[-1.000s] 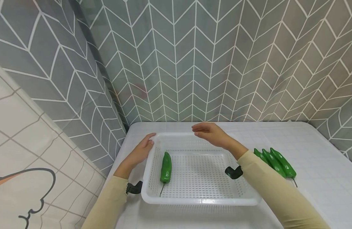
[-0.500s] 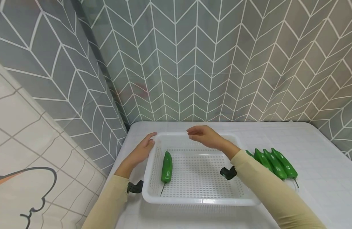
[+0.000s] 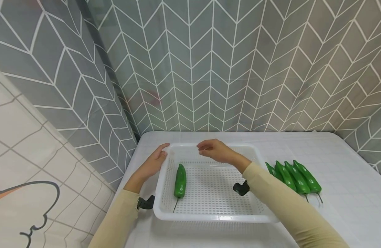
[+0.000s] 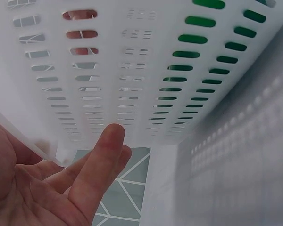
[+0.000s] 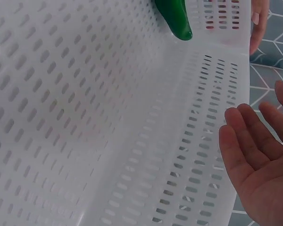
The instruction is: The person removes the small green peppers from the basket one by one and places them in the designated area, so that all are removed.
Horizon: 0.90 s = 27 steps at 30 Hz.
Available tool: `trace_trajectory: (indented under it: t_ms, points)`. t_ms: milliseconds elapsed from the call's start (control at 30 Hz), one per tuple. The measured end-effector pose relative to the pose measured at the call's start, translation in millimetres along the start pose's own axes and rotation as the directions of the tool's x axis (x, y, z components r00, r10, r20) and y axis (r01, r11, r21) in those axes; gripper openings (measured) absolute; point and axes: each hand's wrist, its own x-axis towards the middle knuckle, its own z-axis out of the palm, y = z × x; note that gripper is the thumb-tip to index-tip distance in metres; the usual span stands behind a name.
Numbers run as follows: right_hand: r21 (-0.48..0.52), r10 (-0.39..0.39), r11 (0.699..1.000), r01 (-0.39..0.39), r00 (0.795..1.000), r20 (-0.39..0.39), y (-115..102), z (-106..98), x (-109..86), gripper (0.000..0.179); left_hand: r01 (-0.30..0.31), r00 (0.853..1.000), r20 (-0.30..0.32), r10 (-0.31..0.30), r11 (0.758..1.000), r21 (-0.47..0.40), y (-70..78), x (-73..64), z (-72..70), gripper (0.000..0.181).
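A white perforated plastic basket [image 3: 215, 217] stands on the table. One green pepper [image 3: 180, 181] lies along its left side, stem towards the person. My left hand [image 3: 151, 164] holds the basket's left rim near the far corner; in the left wrist view its fingers [image 4: 96, 181] reach along the outside of the wall, below the rim. Over the far part of the basket hovers my right hand [image 3: 216, 150], fingers loosely bent and nothing in them. The right wrist view shows that hand [image 5: 262, 160] palm visible, beside the far rim.
Several green peppers [image 3: 297, 179] lie side by side on the white tablecloth [image 3: 348, 193], right of the basket and partly near my right sleeve [image 3: 280, 196]. A grey patterned curtain [image 3: 209, 69] hangs behind the table's far edge.
My right hand has moved left and slightly nearer over the basket, uncovering more of the peppers on the right. The left hand and basket have stayed put.
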Motion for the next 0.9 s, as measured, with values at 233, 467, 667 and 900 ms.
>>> trace_trajectory:
  t_ms: [233,467,667,900]
  points:
    - [0.001,0.043,0.999,-0.044,0.999,0.031,-1.9,12.3,3.4,0.029,-0.015,1.0,-0.014,0.015,1.0,0.014,-22.2,8.6,-0.2,0.044]
    - [0.012,0.124,0.992,-0.126,0.987,0.1,-0.8,27.7,8.7,0.03,-0.012,0.999,-0.03,0.012,1.0,0.012,-25.2,10.3,0.4,0.042]
    - [-0.036,0.166,0.986,-0.162,0.969,0.181,-0.1,43.0,15.1,0.034,-0.01,0.999,-0.03,0.01,1.0,0.019,-23.5,9.0,-0.9,0.041]
    - [-0.028,0.209,0.978,-0.208,0.957,0.202,-1.1,52.9,18.4,0.035,-0.001,0.999,-0.04,0.003,1.0,0.029,-23.1,9.3,-1.0,0.041]
